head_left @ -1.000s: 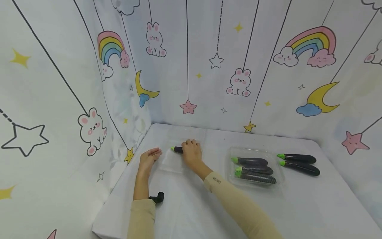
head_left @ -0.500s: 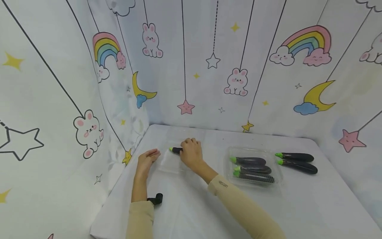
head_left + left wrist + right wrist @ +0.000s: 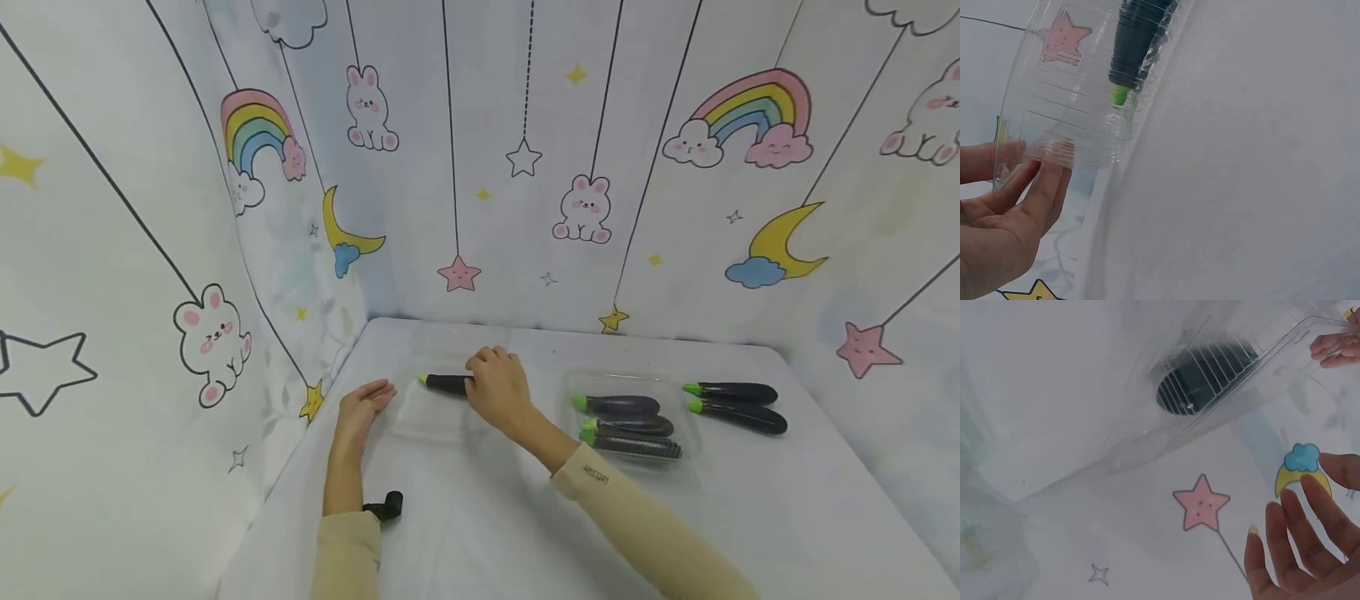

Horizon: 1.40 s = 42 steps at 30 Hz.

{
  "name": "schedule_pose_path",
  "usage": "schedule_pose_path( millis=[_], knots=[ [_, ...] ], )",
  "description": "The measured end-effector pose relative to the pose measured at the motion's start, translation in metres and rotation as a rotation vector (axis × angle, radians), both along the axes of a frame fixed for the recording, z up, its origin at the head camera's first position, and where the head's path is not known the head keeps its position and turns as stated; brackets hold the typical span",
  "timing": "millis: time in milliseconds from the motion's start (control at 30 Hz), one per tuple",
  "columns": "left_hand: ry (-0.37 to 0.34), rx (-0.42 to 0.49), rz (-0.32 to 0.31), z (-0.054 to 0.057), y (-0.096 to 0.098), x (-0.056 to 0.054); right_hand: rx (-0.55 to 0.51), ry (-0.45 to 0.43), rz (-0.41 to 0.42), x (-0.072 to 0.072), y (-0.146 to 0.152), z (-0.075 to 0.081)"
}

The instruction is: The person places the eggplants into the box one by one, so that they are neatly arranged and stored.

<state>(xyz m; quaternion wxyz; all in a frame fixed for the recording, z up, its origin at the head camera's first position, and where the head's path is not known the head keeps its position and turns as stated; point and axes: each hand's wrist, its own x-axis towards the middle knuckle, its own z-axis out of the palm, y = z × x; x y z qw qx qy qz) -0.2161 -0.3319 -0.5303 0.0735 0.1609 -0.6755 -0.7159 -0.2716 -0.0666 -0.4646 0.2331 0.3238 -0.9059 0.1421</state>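
A dark eggplant (image 3: 446,383) with a green tip lies in a clear plastic box (image 3: 423,429) at the table's left; in the left wrist view this eggplant (image 3: 1132,53) shows through the ribbed wall. My left hand (image 3: 360,417) holds the box's left end; in the left wrist view, the left hand (image 3: 1016,219) has its thumb and fingers at the rim. The right hand (image 3: 498,387) hides the eggplant's right end in the head view. Beside the box, in the right wrist view, the right hand (image 3: 1304,537) holds nothing, its fingers parted and loosely bent.
Another clear box (image 3: 693,450) with several eggplants (image 3: 618,406) stands right of centre. Two loose eggplants (image 3: 738,417) lie farther right on the white table (image 3: 480,525). A printed curtain (image 3: 517,292) rises behind. A black device (image 3: 386,506) sits at the left wrist.
The right hand has drawn back to the right, and more of the eggplant shows. The left hand stays at the box's end. The head view has shifted slightly.
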Motion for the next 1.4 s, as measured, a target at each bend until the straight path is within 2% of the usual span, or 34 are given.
schedule_pose_path(
  millis=[167,433,633,967,1200,1400],
  knots=[
    [-0.032,-0.027,-0.007,0.000,-0.002,0.000,-0.047,0.047,0.019,0.007,0.021,0.004],
    [-0.028,-0.021,-0.002,0.001,0.002,-0.001,-0.084,0.046,-0.020,0.013,0.056,0.012],
    [-0.034,-0.023,-0.009,-0.001,0.004,0.000,-0.079,0.033,-0.037,0.014,0.093,0.010],
    [-0.031,-0.025,0.010,-0.001,0.001,-0.001,-0.169,-0.046,-0.101,0.007,0.160,0.007],
    [-0.040,0.003,0.002,-0.001,0.002,-0.003,-0.200,-0.128,-0.217,-0.005,0.215,0.013],
    [-0.034,-0.013,0.008,-0.001,0.002,-0.002,-0.205,-0.138,-0.291,-0.010,0.259,0.013]
  ],
)
